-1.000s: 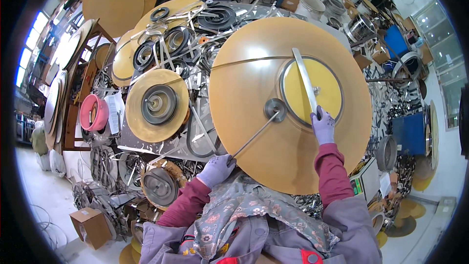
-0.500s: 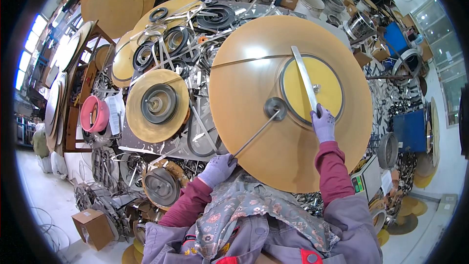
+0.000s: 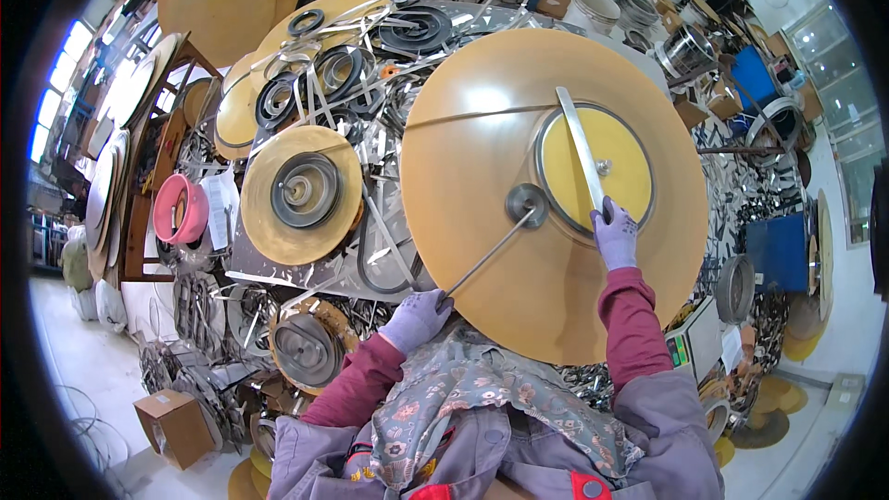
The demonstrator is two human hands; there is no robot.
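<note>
A large tan disc [image 3: 482,306] fills the middle of the view, with a smaller yellow disc [image 3: 567,162] ringed by a dark band on it. My right hand [image 3: 616,236], in a pale purple glove, is closed round the near end of a flat metal strip [image 3: 580,146] that lies across the yellow disc. At the big disc's lower left edge my left hand [image 3: 414,319], gloved alike, is closed on the end of a thin metal rod [image 3: 485,256]. The rod's far end meets a round dark grey roller [image 3: 526,205] against the disc. A narrow band [image 3: 482,115] runs leftward from the yellow disc.
A smaller tan disc [image 3: 269,222] carrying a coil of dark band [image 3: 306,190] stands on the left. Beyond it lie black rings [image 3: 415,30] and loose metal strips. A pink basin [image 3: 181,209] is farther left; a cardboard box [image 3: 174,429] sits on the floor at lower left.
Both hands keep their grips and hardly move. The whole scene has shifted slightly in the picture.
</note>
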